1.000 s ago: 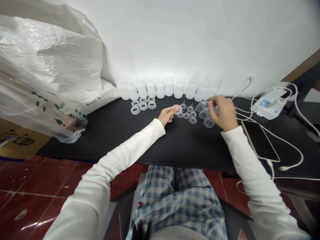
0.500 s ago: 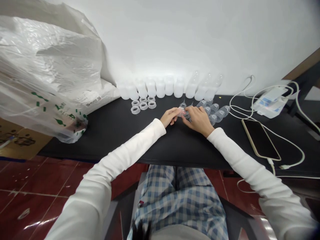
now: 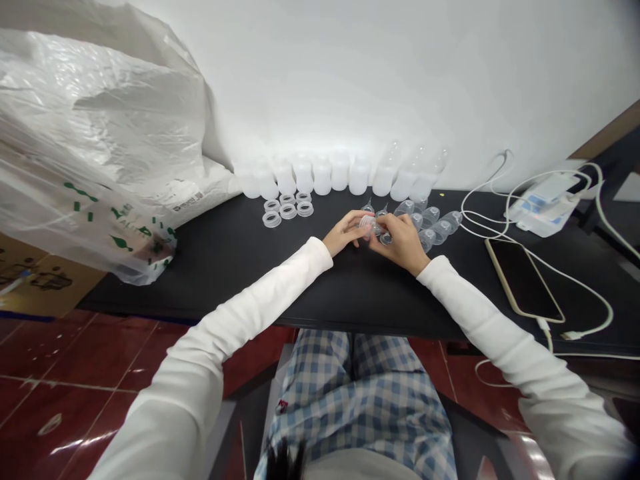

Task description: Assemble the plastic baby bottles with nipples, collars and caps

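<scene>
Tabletop [image 3: 235, 273] gives both hands [image 3: 347, 231] room before its front edge [image 3: 360, 328].

At the centre of the frame, the left hand [image 3: 344, 231] and right hand [image 3: 403, 243] hold a translucent ring [image 3: 369, 222] above the black desk [image 3: 350, 293]. Clear domed caps [image 3: 442, 233] stand just right of centre; six pale rings [image 3: 289, 215] lie left of it. White bottles [image 3: 359, 177] line the wall [image 3: 375, 73] across the upper middle. A phone [image 3: 526, 280] lies at right; a white plastic bag [image 3: 115, 120] fills the upper left.
</scene>
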